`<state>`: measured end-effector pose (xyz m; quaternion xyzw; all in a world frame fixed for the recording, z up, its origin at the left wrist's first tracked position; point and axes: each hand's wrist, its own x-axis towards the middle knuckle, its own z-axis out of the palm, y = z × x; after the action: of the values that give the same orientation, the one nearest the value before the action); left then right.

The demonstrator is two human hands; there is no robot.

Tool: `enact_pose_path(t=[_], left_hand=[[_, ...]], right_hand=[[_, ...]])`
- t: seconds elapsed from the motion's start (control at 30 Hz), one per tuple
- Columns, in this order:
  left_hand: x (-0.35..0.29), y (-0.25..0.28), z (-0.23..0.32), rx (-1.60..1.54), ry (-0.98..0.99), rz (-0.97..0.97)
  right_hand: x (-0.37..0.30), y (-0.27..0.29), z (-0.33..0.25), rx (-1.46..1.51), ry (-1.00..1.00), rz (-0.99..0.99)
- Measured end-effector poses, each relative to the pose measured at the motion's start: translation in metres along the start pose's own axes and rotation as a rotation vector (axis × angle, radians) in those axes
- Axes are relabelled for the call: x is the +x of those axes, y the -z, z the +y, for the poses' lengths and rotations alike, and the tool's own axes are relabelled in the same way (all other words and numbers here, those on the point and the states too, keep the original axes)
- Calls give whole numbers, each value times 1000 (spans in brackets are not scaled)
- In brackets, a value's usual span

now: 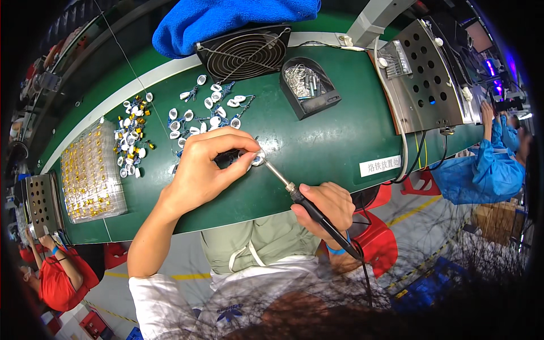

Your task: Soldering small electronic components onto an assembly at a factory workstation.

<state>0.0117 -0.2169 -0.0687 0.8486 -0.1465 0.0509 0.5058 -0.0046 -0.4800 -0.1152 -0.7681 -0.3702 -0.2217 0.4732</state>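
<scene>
Over the green bench [334,141], my left hand [201,161] pinches a small white round part [258,159] between thumb and forefinger; its finer details are too small to tell. My right hand [334,207] is wrapped round the black handle of a soldering iron [278,173]. The iron's metal shaft points up and left, its tip at or very near the white part. Beyond my left hand lie loose white round parts with blue wires [215,105]. Farther left is a pile of white parts with gold-coloured pieces [133,133].
Stacked clear trays [93,170] with gold-coloured pieces stand at the left. A black fan [246,54], a blue cloth [226,22] and a black bin [309,88] of metal bits are at the back. Right: a perforated metal box [422,79] with cables, and a co-worker in blue [487,170].
</scene>
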Motion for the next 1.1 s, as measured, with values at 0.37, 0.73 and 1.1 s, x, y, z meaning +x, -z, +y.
enact_pose_path(t=[0.37, 0.73, 1.1], left_hand=[[-6, -2, 2, -305, 182, -37], [-4, 2, 2, -284, 170, -81], [-5, 1, 2, -253, 163, -74]], right_hand=[[-3, 3, -1, -2, -36, 22], [1, 3, 0, 7, -19, -34], [1, 3, -1, 17, -15, -56]])
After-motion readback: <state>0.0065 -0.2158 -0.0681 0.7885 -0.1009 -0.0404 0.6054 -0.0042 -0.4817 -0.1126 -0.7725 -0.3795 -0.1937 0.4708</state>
